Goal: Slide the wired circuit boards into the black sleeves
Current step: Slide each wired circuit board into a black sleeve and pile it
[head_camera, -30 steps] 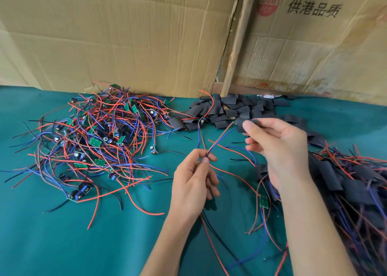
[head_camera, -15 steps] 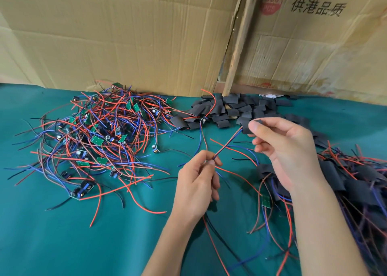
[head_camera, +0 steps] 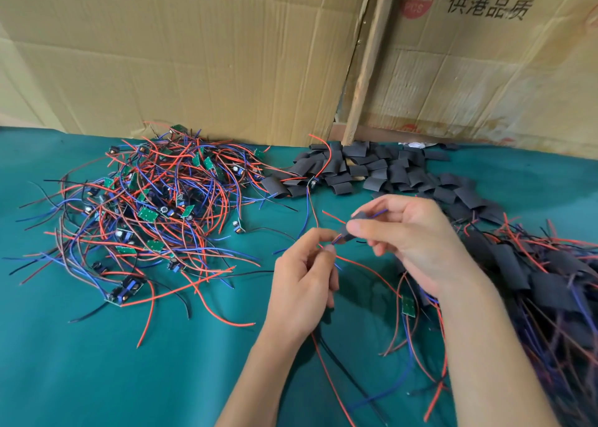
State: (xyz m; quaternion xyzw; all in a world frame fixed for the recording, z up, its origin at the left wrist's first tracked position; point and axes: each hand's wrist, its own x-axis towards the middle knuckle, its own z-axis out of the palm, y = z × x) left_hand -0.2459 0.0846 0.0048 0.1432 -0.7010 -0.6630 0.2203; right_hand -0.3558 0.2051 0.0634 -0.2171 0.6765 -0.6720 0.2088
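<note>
Pinching a black sleeve (head_camera: 354, 224) between thumb and fingers, the right hand (head_camera: 411, 239) is holding it above the green cloth (head_camera: 97, 362) while the left hand (head_camera: 304, 284) is gripping the wires (head_camera: 336, 239) and feeding them in (blue tip already poking out the far end). Likely this steadies the mouth. Its long axis is running lower-left to upper-right; the board itself is hidden.

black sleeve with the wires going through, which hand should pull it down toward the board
Right. The right hand already pinches the black sleeve, blue wire tip poking out above; the left hand pinches the wires just below it.
</note>
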